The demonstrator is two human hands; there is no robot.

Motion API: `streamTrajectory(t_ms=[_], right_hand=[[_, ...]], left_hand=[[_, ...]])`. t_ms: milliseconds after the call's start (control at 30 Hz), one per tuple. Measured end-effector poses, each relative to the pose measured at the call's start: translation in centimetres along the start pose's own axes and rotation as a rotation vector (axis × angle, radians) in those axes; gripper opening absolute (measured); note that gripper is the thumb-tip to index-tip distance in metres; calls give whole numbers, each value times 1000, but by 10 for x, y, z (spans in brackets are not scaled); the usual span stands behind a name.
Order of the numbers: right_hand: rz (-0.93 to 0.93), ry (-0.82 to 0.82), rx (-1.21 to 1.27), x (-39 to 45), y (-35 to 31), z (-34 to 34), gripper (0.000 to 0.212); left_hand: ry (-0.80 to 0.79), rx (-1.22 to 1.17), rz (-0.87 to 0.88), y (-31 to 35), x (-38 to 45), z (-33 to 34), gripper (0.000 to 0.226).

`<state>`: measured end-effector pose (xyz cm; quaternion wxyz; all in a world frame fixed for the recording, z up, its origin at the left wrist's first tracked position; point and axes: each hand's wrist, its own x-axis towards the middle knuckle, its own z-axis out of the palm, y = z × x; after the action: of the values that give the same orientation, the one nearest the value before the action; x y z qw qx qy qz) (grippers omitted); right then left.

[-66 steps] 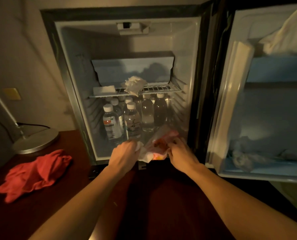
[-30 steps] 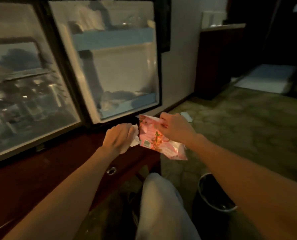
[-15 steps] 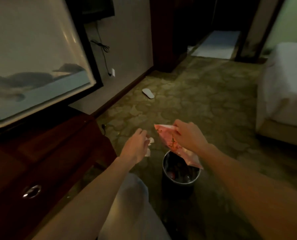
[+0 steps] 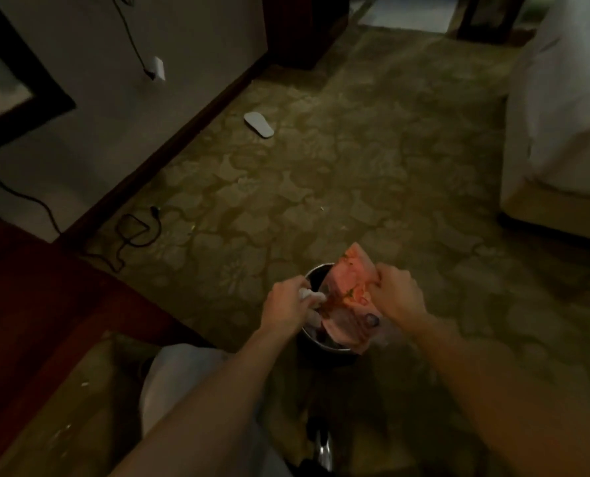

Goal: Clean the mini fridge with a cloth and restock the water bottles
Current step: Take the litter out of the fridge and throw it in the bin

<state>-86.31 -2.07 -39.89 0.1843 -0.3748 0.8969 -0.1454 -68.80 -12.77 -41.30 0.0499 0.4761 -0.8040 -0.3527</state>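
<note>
Here, low in frame, the right hand (image 4: pixel 397 293) pinches a pink wrapper (image 4: pixel 350 297) and the left hand (image 4: pixel 288 304) grips white tissue (image 4: pixel 309 296) over the bin (image 4: pixel 312 271); both need releasing next.

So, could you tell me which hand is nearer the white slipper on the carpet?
Left. The left hand sits below the white slipper, slightly right of it; the right hand is farther right.

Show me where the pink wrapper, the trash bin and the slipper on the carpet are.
pink wrapper (image 4: pixel 350 304), head view, middle of its crumpled face.
trash bin (image 4: pixel 312 271), head view, far-left part of its metal rim.
slipper (image 4: pixel 259 124), head view, middle of its white sole.
</note>
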Motion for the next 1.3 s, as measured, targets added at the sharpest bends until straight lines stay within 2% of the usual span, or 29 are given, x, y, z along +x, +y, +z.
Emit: streamTrajectory(t_ms=[133, 300, 467, 567, 667, 733, 833, 1133, 1300], right_hand=[[78, -66, -15, 25, 8, 26, 15], [96, -107, -66, 47, 18, 51, 37], [98, -170, 75, 59, 22, 72, 42], [93, -164, 158, 60, 21, 81, 56], [-22, -46, 67, 59, 15, 88, 54], [-97, -7, -31, 58, 8, 89, 60], [-152, -38, -69, 56, -3, 87, 61], [-353, -63, -132, 28, -53, 53, 33], [-505, -43, -184, -8, -102, 25, 43]], left_hand=[[-71, 2, -6, -16, 26, 32, 36], [-209, 3, -72, -33, 49, 66, 53], [-307, -21, -88, -38, 62, 86, 77], [-332, -6, -63, -44, 64, 86, 78], [-309, 21, -35, -51, 62, 79, 74], [-301, 28, -32, -54, 62, 72, 73], [-264, 20, -16, -56, 59, 61, 70], [-125, 101, 34, -45, 23, -6, 61], [2, 211, 20, -43, -16, -62, 55]])
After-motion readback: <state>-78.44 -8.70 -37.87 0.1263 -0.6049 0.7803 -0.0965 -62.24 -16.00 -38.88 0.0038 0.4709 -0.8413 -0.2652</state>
